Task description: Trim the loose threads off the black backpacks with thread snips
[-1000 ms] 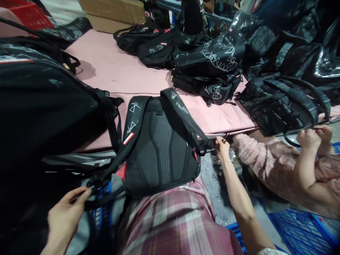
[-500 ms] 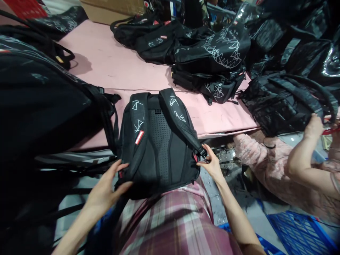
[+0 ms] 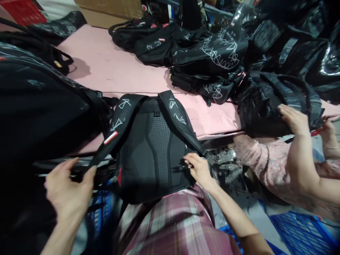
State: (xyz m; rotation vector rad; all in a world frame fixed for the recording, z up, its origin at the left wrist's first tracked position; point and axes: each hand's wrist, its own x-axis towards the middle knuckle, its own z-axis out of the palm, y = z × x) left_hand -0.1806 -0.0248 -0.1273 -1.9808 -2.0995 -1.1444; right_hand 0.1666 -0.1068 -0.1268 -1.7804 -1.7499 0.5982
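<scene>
Head view — looking forward and down, close over the backpack (image 3: 156,141).

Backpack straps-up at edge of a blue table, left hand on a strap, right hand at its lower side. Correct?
No: the table is pink, not blue, per the head view. The backpack, left hand on the strap and right hand are as stated.

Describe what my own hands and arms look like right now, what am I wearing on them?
Both are bare. The left hand and right hand have no gloves, and no watch or bracelet shows at either wrist. The forearms run uncovered to the picture's lower edge, with no sleeve in view. Between them lies a pink and maroon plaid garment.
</scene>
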